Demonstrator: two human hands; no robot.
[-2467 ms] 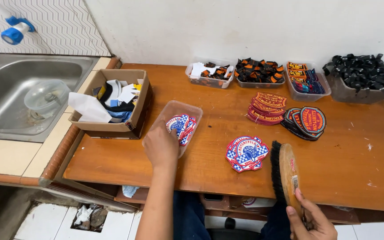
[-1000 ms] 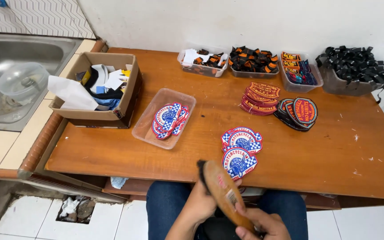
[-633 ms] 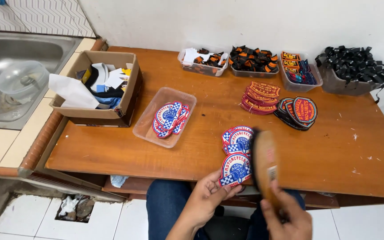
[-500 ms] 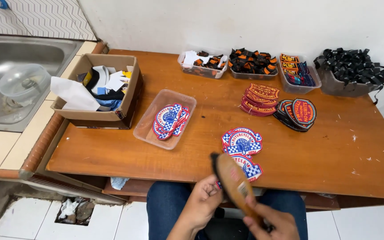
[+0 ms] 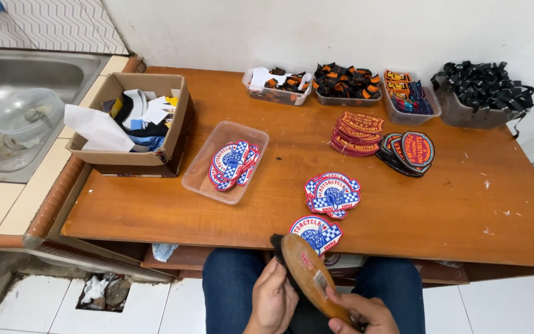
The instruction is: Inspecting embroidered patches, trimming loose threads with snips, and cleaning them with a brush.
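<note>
1. Head view: your right hand (image 5: 366, 314) grips the wooden brush (image 5: 309, 272) by its handle, below the table's (image 5: 465, 204) near edge; keep that hold firm.
2. Your left hand (image 5: 274, 303) curls against the bristles; keep its fingers relaxed.
3. One patch (image 5: 316, 234) lies at the near edge; lift the brush clear of it.

I see a tan wooden brush (image 5: 309, 275) with black bristles, red-white-blue chequered patches (image 5: 332, 193), and an orange-brown counter (image 5: 465, 204).
</note>
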